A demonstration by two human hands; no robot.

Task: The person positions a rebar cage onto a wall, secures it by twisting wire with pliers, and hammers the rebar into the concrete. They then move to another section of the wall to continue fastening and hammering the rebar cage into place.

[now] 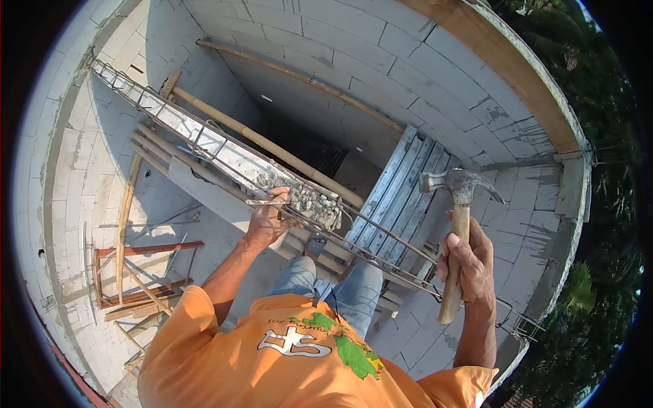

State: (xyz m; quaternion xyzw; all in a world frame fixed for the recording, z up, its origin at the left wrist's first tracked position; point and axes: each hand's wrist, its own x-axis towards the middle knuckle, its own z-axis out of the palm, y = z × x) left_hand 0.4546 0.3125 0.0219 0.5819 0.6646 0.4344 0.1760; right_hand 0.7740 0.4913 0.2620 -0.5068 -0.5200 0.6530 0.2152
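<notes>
My right hand (471, 262) is wrapped round the wooden handle of a claw hammer (461, 204), raised to the right with its metal head up. My left hand (267, 223) is closed on a thin metal rod (257, 202) at the steel bars of a narrow concrete beam (238, 158). Right beside that hand lies a patch of rough, broken concrete (313, 202) between the bars. Bare rebar (391, 236) runs on from the patch toward the lower right, passing below the hammer.
Ribbed metal sheets (401, 190) lie beyond the beam, next to a deep dark opening (299, 146). Bamboo poles (258, 138) cross the opening. Block walls (354, 47) surround the space. A reddish frame and timber (146, 248) stand lower left.
</notes>
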